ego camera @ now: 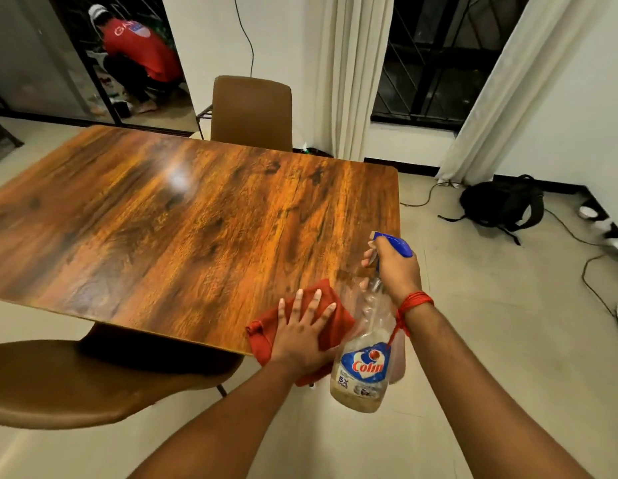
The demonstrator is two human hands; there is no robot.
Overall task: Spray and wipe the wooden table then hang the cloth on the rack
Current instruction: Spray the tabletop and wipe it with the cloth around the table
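A glossy wooden table (183, 219) fills the middle of the view. My left hand (302, 331) lies flat with fingers spread on a red cloth (338, 318), pressing it onto the table's near right corner; part of the cloth hangs over the edge. My right hand (395, 269) grips the neck of a clear spray bottle (364, 371) with a blue trigger head, held in the air beside the corner, nozzle facing the table. A red thread is tied round that wrist. No rack is in view.
A brown chair (252, 114) stands at the table's far side and another (76, 378) at the near left. A black backpack (501, 205) and cables lie on the floor at right. White curtains (349, 74) hang by the window. A person in red crouches at far left.
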